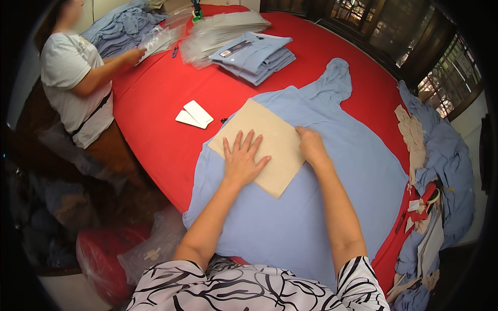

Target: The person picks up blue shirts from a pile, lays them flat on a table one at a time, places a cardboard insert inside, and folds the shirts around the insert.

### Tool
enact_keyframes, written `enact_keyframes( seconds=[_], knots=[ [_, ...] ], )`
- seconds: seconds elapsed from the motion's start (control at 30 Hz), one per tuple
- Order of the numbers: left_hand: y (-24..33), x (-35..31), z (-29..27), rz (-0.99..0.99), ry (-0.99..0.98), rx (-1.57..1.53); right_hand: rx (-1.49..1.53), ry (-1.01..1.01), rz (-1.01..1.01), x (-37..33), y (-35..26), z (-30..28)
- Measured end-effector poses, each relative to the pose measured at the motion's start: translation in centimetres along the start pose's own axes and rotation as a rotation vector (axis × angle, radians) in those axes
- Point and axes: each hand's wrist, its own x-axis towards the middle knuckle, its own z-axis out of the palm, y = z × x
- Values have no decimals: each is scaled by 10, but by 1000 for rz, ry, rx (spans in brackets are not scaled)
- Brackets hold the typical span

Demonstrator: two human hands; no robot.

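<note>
A light blue shirt (358,150) lies spread face down on the red-covered table, one sleeve reaching toward the far side. On top of it rests a beige cardboard sheet (259,124), set at a slant. My left hand (243,159) presses flat on the cardboard with its fingers spread. At the sheet's right edge, my right hand (312,145) is closed, its fingers curled at the border between cardboard and shirt. Whether it pinches the cardboard or the cloth is hidden.
Folded blue shirts (254,54) are stacked at the far side, beside clear plastic bags (223,31). White cards (194,114) lie left of the cardboard. A co-worker (78,78) handles a plastic bag at the far left. Loose garments (446,155) hang along the right edge.
</note>
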Motion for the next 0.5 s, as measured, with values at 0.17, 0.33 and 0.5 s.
enact_keyframes(
  seconds=[0.17,0.33,0.5],
  knots=[
    [3,4,-1,-33,-40,-23,-42,-8,93,-2,-1,1],
    [1,4,1,-41,-12,-45,27,-2,95,-3,8,6],
    [-3,5,5,-59,9,-124,84,1,109,-3,10,6]
  ],
)
